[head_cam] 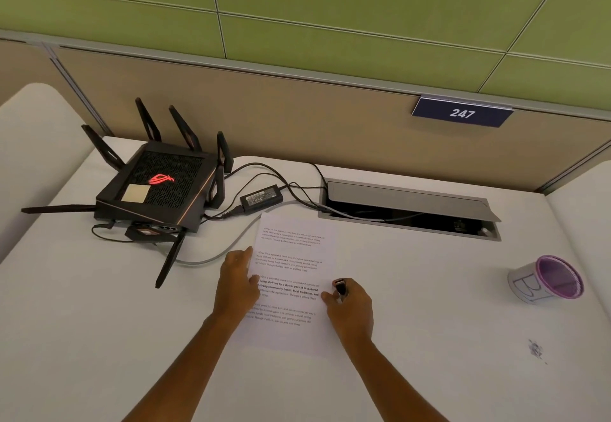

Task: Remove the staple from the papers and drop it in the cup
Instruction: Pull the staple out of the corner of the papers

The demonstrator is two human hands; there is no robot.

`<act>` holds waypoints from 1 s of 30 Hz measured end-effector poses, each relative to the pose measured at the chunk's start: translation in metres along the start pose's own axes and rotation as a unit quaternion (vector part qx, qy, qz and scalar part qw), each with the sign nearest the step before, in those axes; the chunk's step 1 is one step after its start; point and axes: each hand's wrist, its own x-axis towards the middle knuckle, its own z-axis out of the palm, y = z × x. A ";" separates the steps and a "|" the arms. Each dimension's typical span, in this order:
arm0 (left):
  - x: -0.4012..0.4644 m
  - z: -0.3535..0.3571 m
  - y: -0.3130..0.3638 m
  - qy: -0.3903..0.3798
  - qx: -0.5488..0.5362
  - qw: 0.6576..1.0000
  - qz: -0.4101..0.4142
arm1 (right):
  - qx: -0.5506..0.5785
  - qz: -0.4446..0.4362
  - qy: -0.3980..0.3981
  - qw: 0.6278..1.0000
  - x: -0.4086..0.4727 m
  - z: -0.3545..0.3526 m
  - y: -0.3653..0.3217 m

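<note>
fingers on the page, tool in the right

fingers (246, 254) of the left hand (236, 284) lie flat and together on the papers' (291, 289) left edge. the right hand (352, 306) is curled around a small dark staple remover (340, 287) at the right edge. the staple itself is too small to make out. the cup (545, 281) lies tipped, well apart to the right – the desk (429, 306) between is bare. router (158, 187), power adapter (261, 195) and cables (215, 253) crowd the left.

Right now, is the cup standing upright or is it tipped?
Tipped. The cup lies on the table to the right of the papers; its purple-rimmed mouth faces sideways, toward the camera, not up.
</note>
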 end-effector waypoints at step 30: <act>-0.002 0.010 0.012 -0.001 0.012 1.000 0.013 | -0.034 0.005 0.007 0.999 0.004 -0.011 0.007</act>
